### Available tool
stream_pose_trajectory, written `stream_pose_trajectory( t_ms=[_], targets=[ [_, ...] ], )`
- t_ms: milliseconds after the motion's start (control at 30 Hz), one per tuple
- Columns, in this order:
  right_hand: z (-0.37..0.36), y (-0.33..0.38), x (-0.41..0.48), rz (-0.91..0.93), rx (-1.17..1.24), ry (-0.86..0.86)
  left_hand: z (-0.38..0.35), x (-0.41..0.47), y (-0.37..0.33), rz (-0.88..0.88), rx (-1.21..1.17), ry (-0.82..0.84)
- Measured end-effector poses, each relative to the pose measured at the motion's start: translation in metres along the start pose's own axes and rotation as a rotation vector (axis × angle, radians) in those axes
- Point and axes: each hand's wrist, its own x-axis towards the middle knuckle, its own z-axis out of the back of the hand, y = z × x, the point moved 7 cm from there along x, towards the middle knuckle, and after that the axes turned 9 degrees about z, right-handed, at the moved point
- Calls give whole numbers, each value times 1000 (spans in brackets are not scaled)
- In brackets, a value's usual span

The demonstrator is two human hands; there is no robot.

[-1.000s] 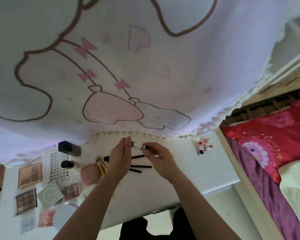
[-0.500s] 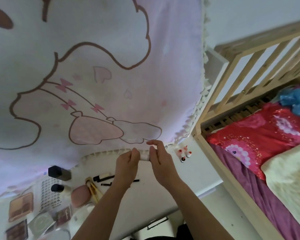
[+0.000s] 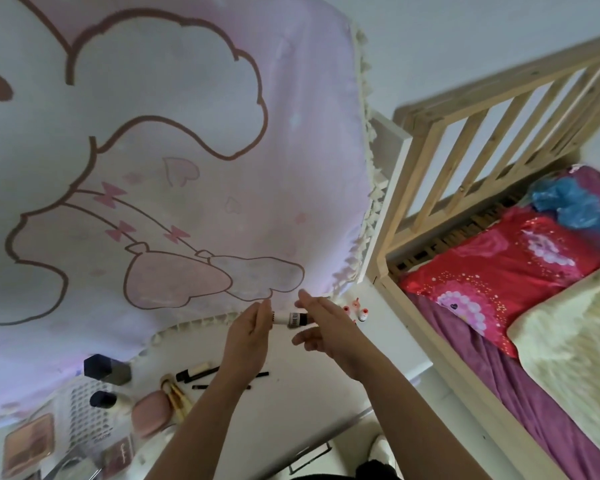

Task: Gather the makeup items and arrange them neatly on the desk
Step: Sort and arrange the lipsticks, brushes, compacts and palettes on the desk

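Observation:
Both my hands hold a small white tube (image 3: pixel 289 318) with a dark end, level above the back of the white desk (image 3: pixel 312 403). My left hand (image 3: pixel 246 341) grips its left end. The dark right end is pinched by my right hand (image 3: pixel 329 329), fingers above and thumb below. Just right of the hands stand small red-capped bottles (image 3: pixel 359 310). Black pencils (image 3: pixel 201 372) lie below my left wrist. Further left sit a pink puff (image 3: pixel 151 410), a dark square bottle (image 3: pixel 106 368), a black-capped bottle (image 3: pixel 104 400) and eyeshadow palettes (image 3: pixel 28 439).
A pink cartoon curtain (image 3: pixel 174 168) hangs behind the desk, its tasselled hem touching the desk's back edge. A wooden bed frame (image 3: pixel 465 133) with red and purple bedding (image 3: pixel 499 271) stands close on the right. A desk drawer handle (image 3: pixel 309 457) shows at the front.
My hands have carried the tube to the right, toward the red-capped bottles, and closed in on it from both ends. The view has swung right, showing the bed.

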Motion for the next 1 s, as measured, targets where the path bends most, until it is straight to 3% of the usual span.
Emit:
stream_pose_trajectory(
  t_ms=[300, 400, 733, 1000],
  targets=[
    [16, 1, 1, 61, 44, -81, -6, -5, 4, 104, -269, 96],
    [15, -5, 0, -28, 43, -88, -9, -6, 2, 102, -281, 108],
    [28, -7, 3, 67, 115, -76, -8, -4, 11, 183, -366, 106],
    [52, -3, 4, 125, 88, -178, -13, -1, 10, 178, -399, 115]
  ],
)
